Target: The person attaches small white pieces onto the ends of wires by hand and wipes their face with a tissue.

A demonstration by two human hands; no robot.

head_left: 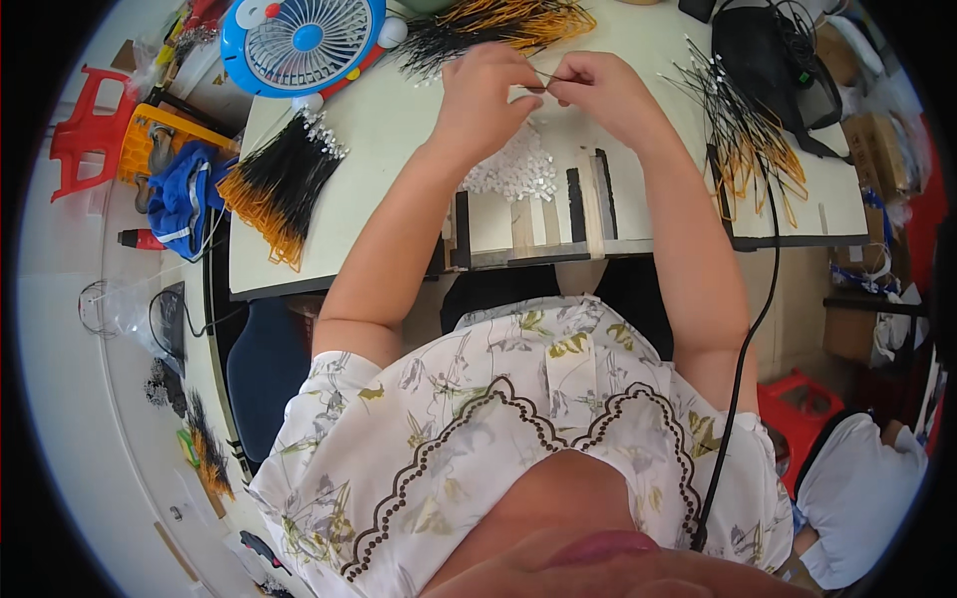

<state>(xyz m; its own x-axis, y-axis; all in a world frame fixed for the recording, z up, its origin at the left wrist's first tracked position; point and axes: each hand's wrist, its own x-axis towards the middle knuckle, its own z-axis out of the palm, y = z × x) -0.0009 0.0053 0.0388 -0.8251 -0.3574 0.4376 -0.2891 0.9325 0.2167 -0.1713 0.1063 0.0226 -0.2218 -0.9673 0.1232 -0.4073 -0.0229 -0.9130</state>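
Observation:
Close together over the table [384, 214], both hands are pinched around a short, thin dark wire [541, 88]. My left hand [485, 105] grips one end with its fingertips, and my right hand [610, 95] grips the other. The exact ends are too small to make out. Just below my hands lies a pile of small white plastic connectors [518, 171]. Black-and-orange wires with white tips form a bundle [289, 184] to the left. A further bundle of such wires [508, 28] sits beyond my hands, and a looser bunch [748, 130] spreads out at the right.
A blue cartoon-shaped fan [304, 42] stands at the far left of the table. At the far right rests a black bag [763, 60] with cables. A black cable [763, 309] hangs beside my right arm. Red stools [90, 130] and boxes flank the table.

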